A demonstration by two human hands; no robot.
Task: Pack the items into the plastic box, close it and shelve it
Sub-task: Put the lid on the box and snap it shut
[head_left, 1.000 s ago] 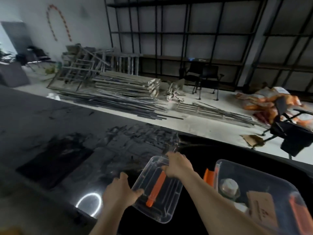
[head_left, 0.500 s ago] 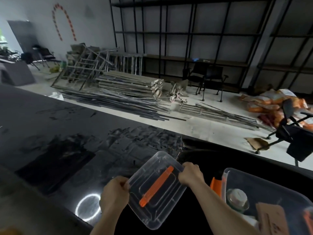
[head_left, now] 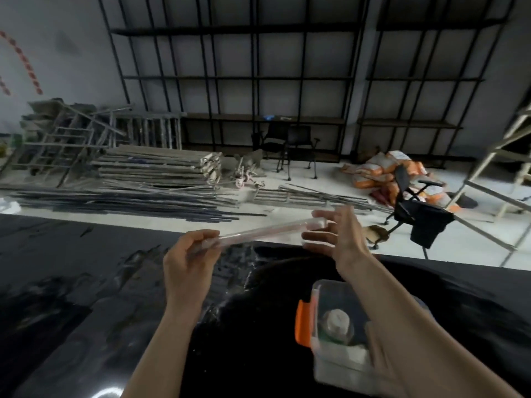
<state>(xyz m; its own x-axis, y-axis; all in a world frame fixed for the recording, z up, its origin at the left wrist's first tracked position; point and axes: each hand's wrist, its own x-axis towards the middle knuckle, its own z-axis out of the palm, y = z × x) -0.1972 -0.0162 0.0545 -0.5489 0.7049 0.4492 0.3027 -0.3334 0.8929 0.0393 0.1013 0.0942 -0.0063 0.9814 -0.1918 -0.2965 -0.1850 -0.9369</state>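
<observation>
Both hands hold the clear plastic lid [head_left: 258, 233] edge-on in the air above the black table [head_left: 86, 282]. My left hand [head_left: 189, 259] grips its left end and my right hand [head_left: 342, 237] grips its right end. Below my right forearm the clear plastic box [head_left: 339, 366] stands on the table without its lid, an orange latch [head_left: 302, 323] on its left side. A white-capped bottle [head_left: 336, 323] lies inside, and my arm hides the box's right part.
Beyond the table's far edge the floor holds stacked metal poles and boards [head_left: 155, 170], a black chair [head_left: 416, 208] and orange-white sacks [head_left: 385, 170]. Black shelving [head_left: 258, 79] lines the back wall. A ladder [head_left: 505, 168] leans at the right.
The lid has been lifted off the table and tipped until it is seen edge-on, carried up and to the right toward the box. The camera has also swung right.
</observation>
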